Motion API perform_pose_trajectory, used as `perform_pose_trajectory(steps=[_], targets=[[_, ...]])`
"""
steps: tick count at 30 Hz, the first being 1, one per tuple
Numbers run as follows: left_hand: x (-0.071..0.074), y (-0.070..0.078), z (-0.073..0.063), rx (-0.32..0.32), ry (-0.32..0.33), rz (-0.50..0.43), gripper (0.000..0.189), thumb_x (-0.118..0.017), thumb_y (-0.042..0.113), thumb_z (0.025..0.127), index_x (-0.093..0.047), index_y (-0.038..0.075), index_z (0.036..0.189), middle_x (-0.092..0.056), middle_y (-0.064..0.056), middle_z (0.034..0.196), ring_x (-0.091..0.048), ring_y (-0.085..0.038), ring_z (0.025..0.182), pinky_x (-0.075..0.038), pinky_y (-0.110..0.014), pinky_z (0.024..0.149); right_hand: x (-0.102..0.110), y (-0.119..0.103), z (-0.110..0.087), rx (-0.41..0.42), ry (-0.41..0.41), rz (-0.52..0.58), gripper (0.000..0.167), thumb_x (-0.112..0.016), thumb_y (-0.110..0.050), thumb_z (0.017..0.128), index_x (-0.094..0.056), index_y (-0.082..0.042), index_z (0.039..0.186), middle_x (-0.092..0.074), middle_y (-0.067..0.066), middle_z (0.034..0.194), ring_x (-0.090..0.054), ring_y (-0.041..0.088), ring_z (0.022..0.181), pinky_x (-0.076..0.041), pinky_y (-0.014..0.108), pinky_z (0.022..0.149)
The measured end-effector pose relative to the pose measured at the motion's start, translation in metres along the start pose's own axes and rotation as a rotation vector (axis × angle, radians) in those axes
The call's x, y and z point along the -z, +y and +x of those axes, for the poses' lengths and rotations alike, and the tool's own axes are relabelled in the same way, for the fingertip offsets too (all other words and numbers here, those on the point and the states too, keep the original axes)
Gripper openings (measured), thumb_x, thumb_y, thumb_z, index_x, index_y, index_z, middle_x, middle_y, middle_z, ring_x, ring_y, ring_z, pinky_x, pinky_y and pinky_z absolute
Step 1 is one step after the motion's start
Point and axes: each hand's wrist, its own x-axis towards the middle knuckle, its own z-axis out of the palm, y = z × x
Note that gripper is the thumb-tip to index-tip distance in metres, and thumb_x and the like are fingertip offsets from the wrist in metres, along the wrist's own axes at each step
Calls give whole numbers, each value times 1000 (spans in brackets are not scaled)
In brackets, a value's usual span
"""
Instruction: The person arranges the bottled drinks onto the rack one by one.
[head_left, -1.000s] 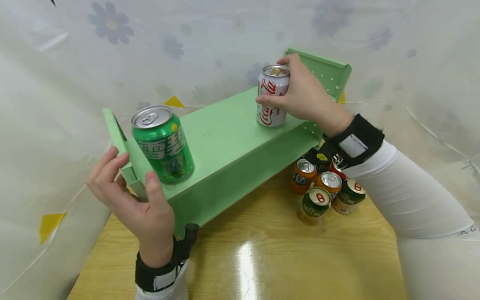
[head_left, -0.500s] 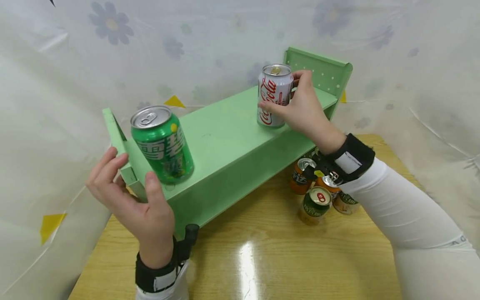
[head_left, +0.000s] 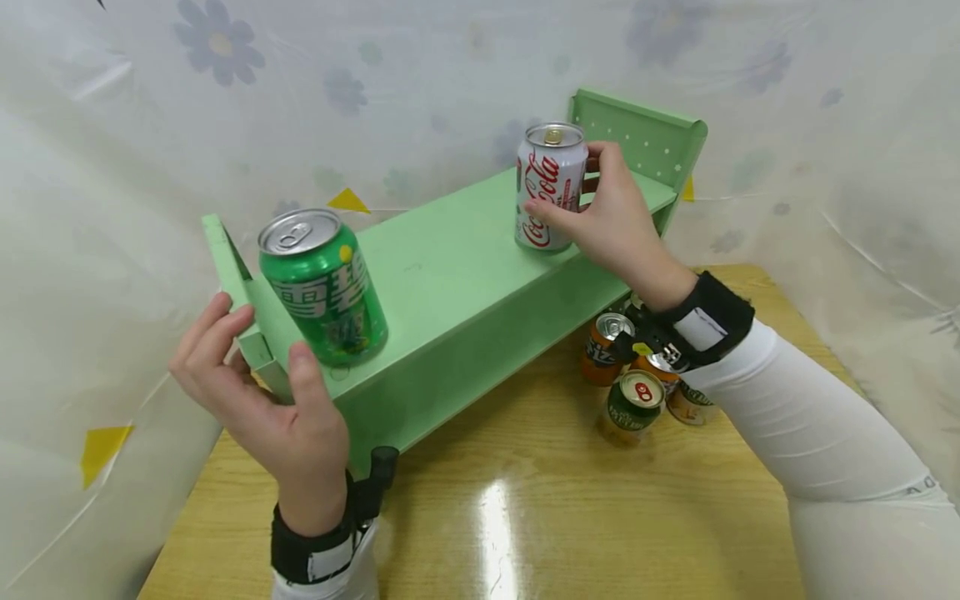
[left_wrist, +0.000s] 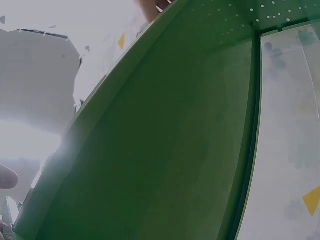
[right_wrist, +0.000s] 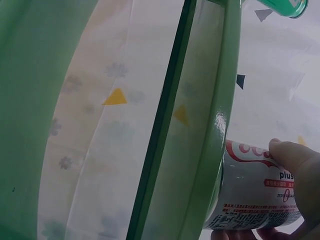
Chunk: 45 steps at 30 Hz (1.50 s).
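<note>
My right hand holds a white Coca-Cola can, thumb on its front and fingers round its right side. The can stands upright on the top board of a green shelf. Thumb and can show close up in the right wrist view. A green Sprite can with Chinese lettering stands upright near the shelf's left end. My left hand is at that end, fingertips against the outer side of the end panel, thumb near the front corner. The left wrist view looks up under the green board.
Several cans stand on the wooden table before the shelf's right part, among them an orange can and a dark green can; my right wrist strap hides some. A floral plastic sheet hangs behind.
My right hand has come down from the Coca-Cola can's upper rim to its right side. The can has turned slightly in place. My left hand and the Sprite can stay put.
</note>
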Motion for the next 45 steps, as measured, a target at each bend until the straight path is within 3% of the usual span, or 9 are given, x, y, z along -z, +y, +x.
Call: perform_pose_trajectory(steps=[10, 27, 34, 45], targets=[[0, 3, 2, 18, 16, -19, 39, -54, 10, 78, -55, -10, 111, -51, -16, 131, -43, -31, 130, -44, -33, 97, 5, 5, 1, 17, -57, 11, 84, -77, -39, 90, -32, -10, 155, -49, 12, 144, -56, 26, 127, -52, 44, 99], [2, 1, 4, 15, 26, -25, 41, -56, 13, 77, -56, -9, 112, -52, -17, 131, -43, -32, 129, -45, -31, 90, 17, 4, 10, 62, -215, -52, 81, -71, -37, 95, -29, -11, 159, -48, 13, 152, -47, 33, 142, -41, 55, 112], [3, 0, 3, 18, 24, -22, 41, -55, 13, 77, -56, -10, 112, -52, -17, 131, -43, -33, 130, -45, -31, 89, 19, 8, 16, 106, -294, -20, 75, -67, -32, 99, -28, -12, 160, -47, 13, 154, -45, 33, 145, -36, 54, 118], [4, 0, 4, 24, 20, -21, 42, -55, 13, 77, -56, -9, 113, -51, -16, 132, -43, -32, 130, -45, -31, 88, 17, 18, 23, 166, -338, 78, 63, -65, -20, 100, -36, -8, 155, -51, 15, 150, -46, 31, 145, -35, 50, 119]])
